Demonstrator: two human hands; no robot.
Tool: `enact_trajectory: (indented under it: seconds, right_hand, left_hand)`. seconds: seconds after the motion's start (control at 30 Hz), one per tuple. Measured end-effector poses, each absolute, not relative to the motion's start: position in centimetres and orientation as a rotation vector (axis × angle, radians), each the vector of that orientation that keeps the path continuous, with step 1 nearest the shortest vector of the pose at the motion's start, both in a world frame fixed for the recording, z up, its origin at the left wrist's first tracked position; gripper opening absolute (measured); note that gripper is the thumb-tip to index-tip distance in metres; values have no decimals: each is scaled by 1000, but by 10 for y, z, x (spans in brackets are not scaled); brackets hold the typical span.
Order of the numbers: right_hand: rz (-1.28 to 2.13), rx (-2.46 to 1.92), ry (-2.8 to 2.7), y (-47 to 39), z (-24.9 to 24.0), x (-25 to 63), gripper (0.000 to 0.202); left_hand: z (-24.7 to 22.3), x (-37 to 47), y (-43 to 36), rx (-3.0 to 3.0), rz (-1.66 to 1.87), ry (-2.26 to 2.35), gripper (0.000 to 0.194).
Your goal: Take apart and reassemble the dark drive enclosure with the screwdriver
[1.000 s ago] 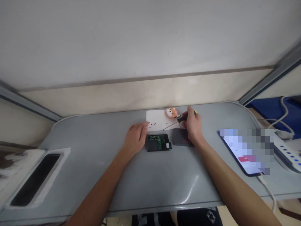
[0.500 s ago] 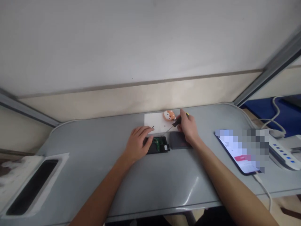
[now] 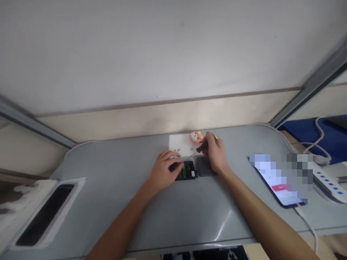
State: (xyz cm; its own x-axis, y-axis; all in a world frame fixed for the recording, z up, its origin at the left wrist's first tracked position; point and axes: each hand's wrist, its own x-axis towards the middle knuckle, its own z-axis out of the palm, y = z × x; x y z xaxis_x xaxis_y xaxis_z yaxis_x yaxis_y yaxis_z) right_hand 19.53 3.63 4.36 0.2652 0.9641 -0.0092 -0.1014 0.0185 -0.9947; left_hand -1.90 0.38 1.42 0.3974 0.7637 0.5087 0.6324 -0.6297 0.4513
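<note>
My right hand point(image 3: 216, 151) grips a screwdriver point(image 3: 202, 147) with a dark and yellow handle, its thin shaft slanting down to the left. The tip is near my left thumb, over a black device point(image 3: 190, 174) with a green circuit board inside. My left hand point(image 3: 166, 169) is closed round the left end of this device. A flat dark grey piece point(image 3: 205, 166) lies to its right, partly under my right hand. Behind them are a white sheet point(image 3: 183, 141) with several tiny dark bits on it and an orange-and-white animal-face object point(image 3: 196, 137).
A lit phone point(image 3: 273, 180) with a white cable lies at the right, beside a white power strip point(image 3: 329, 184). At the left a long black panel point(image 3: 45, 215) rests on white material. The wall point(image 3: 173, 117) stands behind the grey table point(image 3: 114, 173).
The screwdriver tip has moved left, toward my left thumb. My left fingers have drawn in over the device's left end. The whole view has shifted slightly.
</note>
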Motion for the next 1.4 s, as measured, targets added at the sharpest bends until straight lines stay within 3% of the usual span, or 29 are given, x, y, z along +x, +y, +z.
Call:
enact_trajectory:
  seconds: [0.57,1.4]
  right_hand:
    - [859,-1210,-1189,24,51,192,41]
    - [688,-1192,-1329,11,63,196,41]
  left_hand:
    - [15,-23,4,2735,956,1191,15]
    - [17,-21,5,2754,1102,1103,5]
